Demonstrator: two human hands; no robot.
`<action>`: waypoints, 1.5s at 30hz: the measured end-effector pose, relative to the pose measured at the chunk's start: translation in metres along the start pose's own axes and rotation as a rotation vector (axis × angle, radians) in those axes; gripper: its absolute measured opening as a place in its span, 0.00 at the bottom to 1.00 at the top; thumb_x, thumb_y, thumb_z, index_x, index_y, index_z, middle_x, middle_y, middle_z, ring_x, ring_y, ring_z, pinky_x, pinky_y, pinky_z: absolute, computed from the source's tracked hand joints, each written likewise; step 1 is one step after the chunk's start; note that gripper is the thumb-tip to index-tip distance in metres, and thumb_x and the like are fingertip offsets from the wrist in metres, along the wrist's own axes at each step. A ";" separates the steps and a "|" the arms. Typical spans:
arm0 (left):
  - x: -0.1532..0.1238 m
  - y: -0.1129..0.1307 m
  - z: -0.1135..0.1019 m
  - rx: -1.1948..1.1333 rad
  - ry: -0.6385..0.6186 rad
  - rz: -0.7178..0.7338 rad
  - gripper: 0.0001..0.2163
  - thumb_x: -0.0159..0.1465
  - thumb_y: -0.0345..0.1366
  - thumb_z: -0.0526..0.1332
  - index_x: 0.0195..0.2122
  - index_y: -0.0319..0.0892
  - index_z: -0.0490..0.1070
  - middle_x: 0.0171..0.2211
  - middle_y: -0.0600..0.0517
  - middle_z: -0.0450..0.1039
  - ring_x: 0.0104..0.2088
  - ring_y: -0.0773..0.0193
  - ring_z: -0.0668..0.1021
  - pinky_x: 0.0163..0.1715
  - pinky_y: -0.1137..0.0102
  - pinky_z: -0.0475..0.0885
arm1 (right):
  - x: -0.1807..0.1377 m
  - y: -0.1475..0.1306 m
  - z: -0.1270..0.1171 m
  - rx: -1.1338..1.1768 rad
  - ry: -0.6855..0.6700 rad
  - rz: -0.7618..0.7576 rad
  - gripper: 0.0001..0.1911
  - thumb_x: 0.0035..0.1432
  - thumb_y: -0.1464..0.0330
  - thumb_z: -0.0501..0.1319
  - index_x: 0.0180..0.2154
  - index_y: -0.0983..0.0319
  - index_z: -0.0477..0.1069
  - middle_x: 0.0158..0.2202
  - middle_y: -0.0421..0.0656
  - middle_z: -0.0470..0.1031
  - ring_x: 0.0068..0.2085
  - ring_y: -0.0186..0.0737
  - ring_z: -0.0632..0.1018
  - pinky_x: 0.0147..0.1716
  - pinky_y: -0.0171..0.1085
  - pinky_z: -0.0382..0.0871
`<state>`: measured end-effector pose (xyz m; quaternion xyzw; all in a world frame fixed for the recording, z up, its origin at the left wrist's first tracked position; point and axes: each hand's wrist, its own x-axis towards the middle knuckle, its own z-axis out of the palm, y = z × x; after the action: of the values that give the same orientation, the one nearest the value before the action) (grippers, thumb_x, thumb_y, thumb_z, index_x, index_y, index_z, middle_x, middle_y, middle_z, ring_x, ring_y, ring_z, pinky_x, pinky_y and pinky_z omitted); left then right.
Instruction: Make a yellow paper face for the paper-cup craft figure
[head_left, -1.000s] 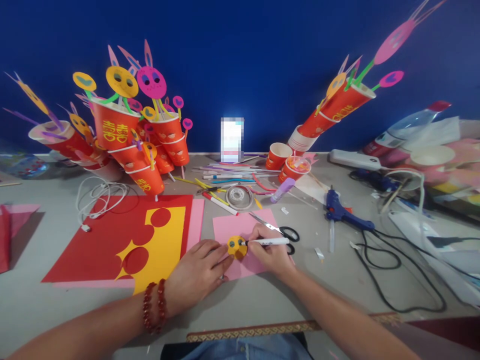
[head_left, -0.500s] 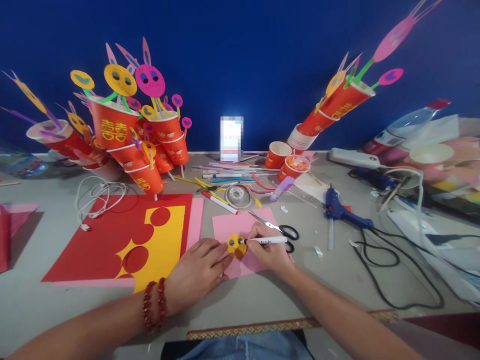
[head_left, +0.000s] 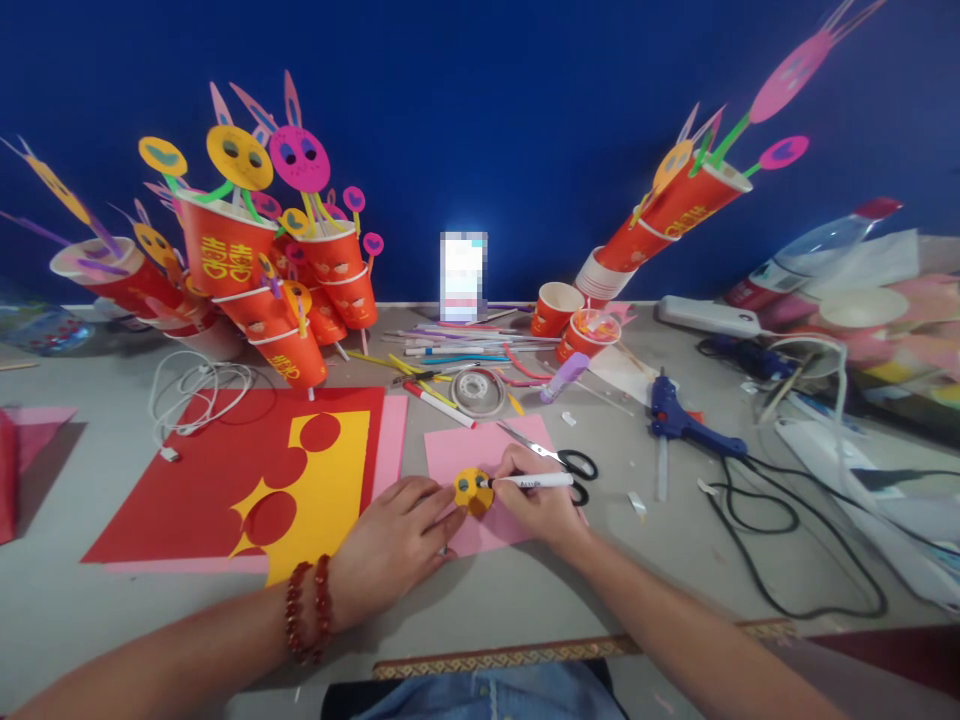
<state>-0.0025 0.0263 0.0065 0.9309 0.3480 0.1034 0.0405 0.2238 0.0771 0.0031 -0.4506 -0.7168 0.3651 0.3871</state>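
Observation:
A small yellow paper disc (head_left: 475, 503) with two dark grey-blue eyes lies on a pink sheet (head_left: 446, 447). My left hand (head_left: 401, 530) rests flat beside it, fingers stretched out, fingertips touching the disc's left edge. A white acrylic marker (head_left: 544, 481) is pinched in my right hand (head_left: 536, 505), its dark tip at the disc's right eye. Behind that hand lie scissors (head_left: 579, 464) with black handles, blades partly open. Left of my hands, a yellow sheet (head_left: 337, 470) with round cut-outs overlies a red sheet (head_left: 180, 500).
Red paper cups (head_left: 232, 240) with paper faces on stems stand back left; more cups (head_left: 645, 225) lean back right. A blue glue gun (head_left: 694, 425) with a black cord lies right. Pipe cleaners, pens and a tape roll (head_left: 478, 390) lie ahead. A lit phone (head_left: 463, 275) stands behind.
Almost nothing differs. Both hands keep their places, and the marker tip stays at the disc's right eye. The camera view has shifted very slightly.

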 end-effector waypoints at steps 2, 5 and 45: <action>0.000 -0.001 0.001 0.001 0.002 0.001 0.17 0.67 0.38 0.63 0.55 0.40 0.69 0.55 0.47 0.72 0.52 0.51 0.71 0.54 0.57 0.67 | 0.000 0.001 0.000 -0.003 0.003 -0.001 0.08 0.49 0.75 0.55 0.21 0.58 0.62 0.20 0.36 0.64 0.22 0.35 0.64 0.22 0.34 0.56; 0.001 -0.001 0.002 0.004 0.005 0.007 0.17 0.67 0.38 0.64 0.55 0.40 0.69 0.55 0.47 0.72 0.52 0.51 0.71 0.54 0.57 0.68 | 0.000 0.002 0.001 -0.004 0.006 -0.008 0.08 0.48 0.75 0.55 0.21 0.58 0.62 0.20 0.36 0.64 0.22 0.34 0.64 0.23 0.34 0.56; 0.001 -0.001 0.000 0.018 0.013 0.006 0.17 0.67 0.40 0.64 0.54 0.40 0.70 0.54 0.47 0.72 0.52 0.52 0.71 0.53 0.57 0.69 | -0.002 0.007 0.002 0.031 0.059 -0.023 0.09 0.49 0.76 0.55 0.22 0.58 0.59 0.20 0.35 0.61 0.22 0.34 0.62 0.22 0.34 0.54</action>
<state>-0.0024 0.0274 0.0063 0.9316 0.3463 0.1064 0.0295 0.2254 0.0770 -0.0047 -0.4469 -0.7045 0.3580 0.4193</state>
